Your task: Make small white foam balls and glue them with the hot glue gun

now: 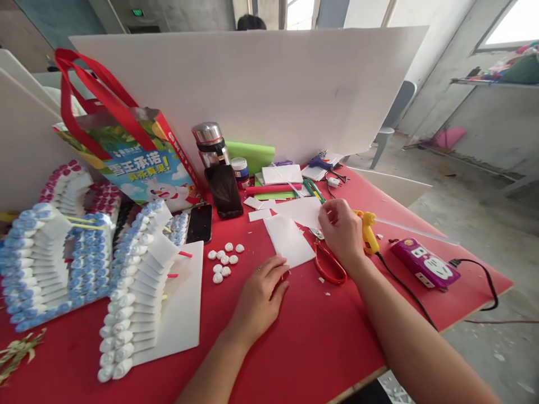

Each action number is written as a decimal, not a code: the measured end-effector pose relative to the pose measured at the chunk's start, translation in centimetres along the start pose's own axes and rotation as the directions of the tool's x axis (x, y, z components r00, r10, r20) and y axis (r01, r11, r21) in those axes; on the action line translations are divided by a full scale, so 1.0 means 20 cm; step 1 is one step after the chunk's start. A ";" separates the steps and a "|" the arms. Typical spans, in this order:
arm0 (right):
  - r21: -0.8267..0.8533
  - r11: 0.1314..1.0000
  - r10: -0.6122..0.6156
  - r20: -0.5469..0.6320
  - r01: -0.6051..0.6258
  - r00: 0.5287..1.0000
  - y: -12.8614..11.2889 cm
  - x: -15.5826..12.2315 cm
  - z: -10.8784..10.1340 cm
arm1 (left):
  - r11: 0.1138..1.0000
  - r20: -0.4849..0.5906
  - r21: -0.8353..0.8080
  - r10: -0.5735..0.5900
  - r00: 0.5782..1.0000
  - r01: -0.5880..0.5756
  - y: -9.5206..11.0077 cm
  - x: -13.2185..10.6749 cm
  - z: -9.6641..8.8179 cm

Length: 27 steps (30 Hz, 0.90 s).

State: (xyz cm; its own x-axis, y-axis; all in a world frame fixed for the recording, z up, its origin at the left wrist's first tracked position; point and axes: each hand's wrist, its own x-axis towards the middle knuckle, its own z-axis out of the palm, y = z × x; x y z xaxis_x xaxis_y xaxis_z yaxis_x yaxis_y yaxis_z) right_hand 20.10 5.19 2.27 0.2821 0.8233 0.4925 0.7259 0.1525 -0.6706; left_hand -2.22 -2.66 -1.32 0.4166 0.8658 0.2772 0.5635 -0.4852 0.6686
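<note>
Near the table's middle, a white rectangular foam sheet [290, 241] lies flat. My left hand [261, 290] rests at its lower left corner, fingers loosely bent and thumb apart, with tiny white bits by the fingertips. Over the sheet's upper right side, my right hand [343, 233] has its fingers curled together; whatever they hold, if anything, is hidden. Red-handled scissors [330, 264] lie just under that hand, blades toward the sheet. Another white piece [298, 210] lies behind the sheet. Several small white rosettes [224, 260] are grouped left of my left hand.
At left stand white-and-blue rosette structures [122, 331] and a printed bag [143, 163]. Two phones [200, 223], a thermos [209, 143] and a jar [240, 168] stand behind. To the right are a yellow glue gun [369, 235], its cord, and a purple power strip [425, 264].
</note>
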 end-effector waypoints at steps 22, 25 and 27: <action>0.712 0.505 -0.198 0.645 -0.488 0.738 -0.10 -0.08 0.01 | 0.154 -0.119 -0.988 -0.764 0.634 0.001 0.08 0.14 -0.11; 0.710 0.582 -0.115 0.554 -0.396 0.824 -0.16 -0.01 -0.04 | 0.215 -0.140 -0.976 -0.748 0.648 0.037 0.11 0.18 -0.20; 0.660 0.660 -0.116 0.562 -0.359 0.819 -0.22 0.03 -0.05 | 0.275 -0.140 -0.957 -0.722 0.678 0.095 0.12 0.22 -0.24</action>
State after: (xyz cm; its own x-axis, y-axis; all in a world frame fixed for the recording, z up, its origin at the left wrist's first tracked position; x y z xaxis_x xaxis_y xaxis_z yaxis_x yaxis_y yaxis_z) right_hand 17.62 4.57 6.14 -0.2054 0.9638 0.1698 -0.0361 0.1659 -0.9855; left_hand -2.48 0.48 4.88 -0.2245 0.9542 -0.1980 -0.4874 0.0660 0.8707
